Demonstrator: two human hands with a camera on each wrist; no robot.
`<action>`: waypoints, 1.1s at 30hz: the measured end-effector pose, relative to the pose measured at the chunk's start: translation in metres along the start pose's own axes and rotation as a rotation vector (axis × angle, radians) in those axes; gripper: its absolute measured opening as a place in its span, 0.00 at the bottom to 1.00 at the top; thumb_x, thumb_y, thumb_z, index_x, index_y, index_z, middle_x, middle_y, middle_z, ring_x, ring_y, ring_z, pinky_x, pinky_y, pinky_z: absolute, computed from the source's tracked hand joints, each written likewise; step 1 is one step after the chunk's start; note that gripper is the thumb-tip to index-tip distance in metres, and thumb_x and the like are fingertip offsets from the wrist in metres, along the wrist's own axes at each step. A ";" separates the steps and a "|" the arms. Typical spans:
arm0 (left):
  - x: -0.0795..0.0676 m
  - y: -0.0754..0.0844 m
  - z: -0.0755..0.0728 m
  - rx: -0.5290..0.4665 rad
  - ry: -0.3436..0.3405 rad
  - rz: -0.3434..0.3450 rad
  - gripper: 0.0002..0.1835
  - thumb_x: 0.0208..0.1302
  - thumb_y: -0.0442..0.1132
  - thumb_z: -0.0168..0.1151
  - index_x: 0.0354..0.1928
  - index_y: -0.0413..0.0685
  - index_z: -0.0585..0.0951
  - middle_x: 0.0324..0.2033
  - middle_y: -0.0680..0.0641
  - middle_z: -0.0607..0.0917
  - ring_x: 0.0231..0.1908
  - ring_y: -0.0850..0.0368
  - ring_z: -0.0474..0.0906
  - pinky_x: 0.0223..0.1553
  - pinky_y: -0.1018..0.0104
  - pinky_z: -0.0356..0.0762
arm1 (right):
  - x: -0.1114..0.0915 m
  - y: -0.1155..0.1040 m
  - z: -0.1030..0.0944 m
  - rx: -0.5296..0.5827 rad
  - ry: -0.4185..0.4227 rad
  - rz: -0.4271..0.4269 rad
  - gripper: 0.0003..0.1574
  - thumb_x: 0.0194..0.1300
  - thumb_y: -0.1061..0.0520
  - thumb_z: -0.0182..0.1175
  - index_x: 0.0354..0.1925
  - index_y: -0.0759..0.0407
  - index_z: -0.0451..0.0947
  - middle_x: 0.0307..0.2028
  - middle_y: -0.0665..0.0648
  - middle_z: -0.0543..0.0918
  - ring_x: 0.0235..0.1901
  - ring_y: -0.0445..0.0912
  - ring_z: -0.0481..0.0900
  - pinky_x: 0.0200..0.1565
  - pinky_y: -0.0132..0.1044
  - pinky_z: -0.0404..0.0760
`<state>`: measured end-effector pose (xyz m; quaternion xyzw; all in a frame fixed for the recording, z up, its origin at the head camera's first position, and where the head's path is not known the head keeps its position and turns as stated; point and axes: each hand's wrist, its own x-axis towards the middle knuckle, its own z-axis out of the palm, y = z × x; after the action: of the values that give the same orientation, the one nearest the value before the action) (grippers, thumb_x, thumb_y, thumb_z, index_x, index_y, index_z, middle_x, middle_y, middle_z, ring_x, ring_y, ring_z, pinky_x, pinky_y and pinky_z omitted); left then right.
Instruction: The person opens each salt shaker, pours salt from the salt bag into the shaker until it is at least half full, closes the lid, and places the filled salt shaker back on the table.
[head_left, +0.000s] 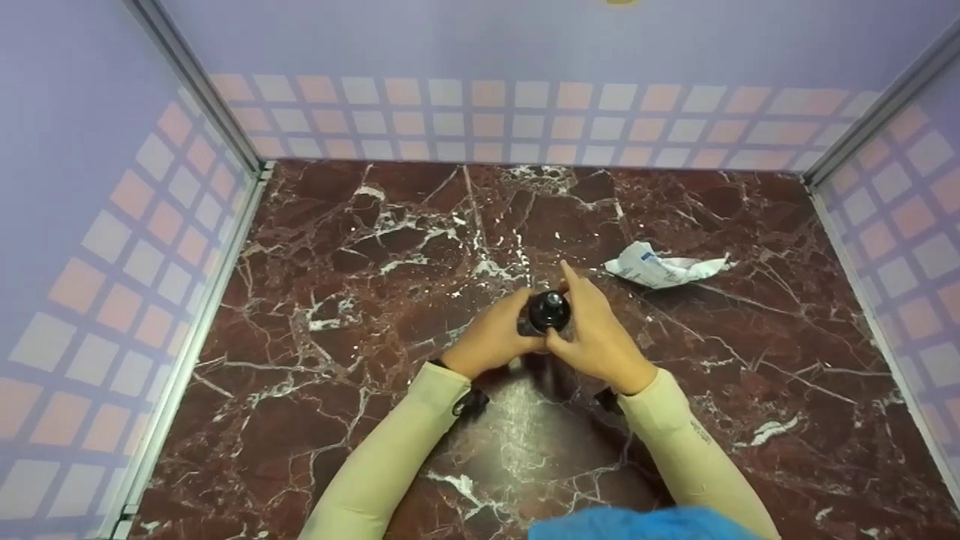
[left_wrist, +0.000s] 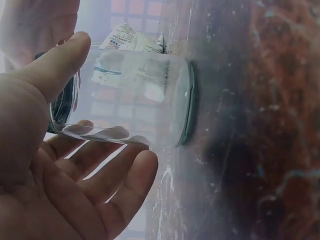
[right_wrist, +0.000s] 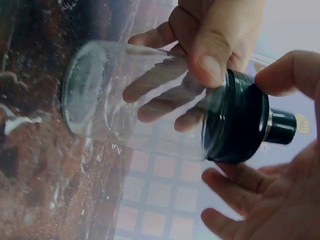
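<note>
A clear glass bottle [right_wrist: 150,142] stands upright between the two hands, its base down at the tabletop. On top sits a black cap [head_left: 550,311] with a narrow nozzle [right_wrist: 282,126]. My left hand [head_left: 491,337] grips the glass body just below the cap, thumb on one side and fingers round the other. Around the cap curve the thumb and fingers of my right hand [head_left: 600,334], the thumb touching its rim in the right wrist view. Through the glass in the left wrist view nothing shows inside the bottle.
A crumpled white wrapper [head_left: 660,268] with printing lies beyond the right hand. The dark red marble tabletop [head_left: 360,420] carries white veins and scattered white specks. Purple checkered panels [head_left: 487,112] wall it at the back and both sides.
</note>
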<state>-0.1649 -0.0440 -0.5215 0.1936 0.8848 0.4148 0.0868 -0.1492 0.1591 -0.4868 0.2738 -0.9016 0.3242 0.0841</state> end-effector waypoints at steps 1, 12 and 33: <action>0.002 0.000 0.001 0.000 -0.007 0.012 0.39 0.55 0.57 0.78 0.66 0.55 0.73 0.58 0.49 0.84 0.56 0.52 0.81 0.62 0.50 0.76 | 0.001 0.001 -0.002 0.010 -0.011 0.012 0.66 0.55 0.55 0.71 0.81 0.68 0.44 0.59 0.68 0.77 0.66 0.64 0.70 0.74 0.59 0.59; 0.015 -0.003 0.005 0.027 -0.006 0.049 0.42 0.53 0.62 0.77 0.69 0.58 0.73 0.58 0.50 0.84 0.54 0.51 0.83 0.59 0.49 0.78 | 0.017 0.004 -0.012 -0.096 0.022 0.185 0.77 0.52 0.25 0.74 0.79 0.68 0.51 0.44 0.61 0.81 0.47 0.57 0.76 0.69 0.57 0.65; 0.015 0.000 0.005 0.025 0.014 -0.040 0.37 0.54 0.55 0.79 0.64 0.58 0.73 0.54 0.49 0.84 0.53 0.51 0.82 0.58 0.50 0.78 | 0.019 0.004 -0.019 -0.101 -0.052 0.085 0.75 0.56 0.49 0.74 0.80 0.72 0.35 0.54 0.69 0.84 0.60 0.62 0.79 0.78 0.56 0.49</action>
<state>-0.1767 -0.0340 -0.5245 0.1739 0.8942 0.4033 0.0864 -0.1677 0.1650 -0.4677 0.2389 -0.9295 0.2745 0.0605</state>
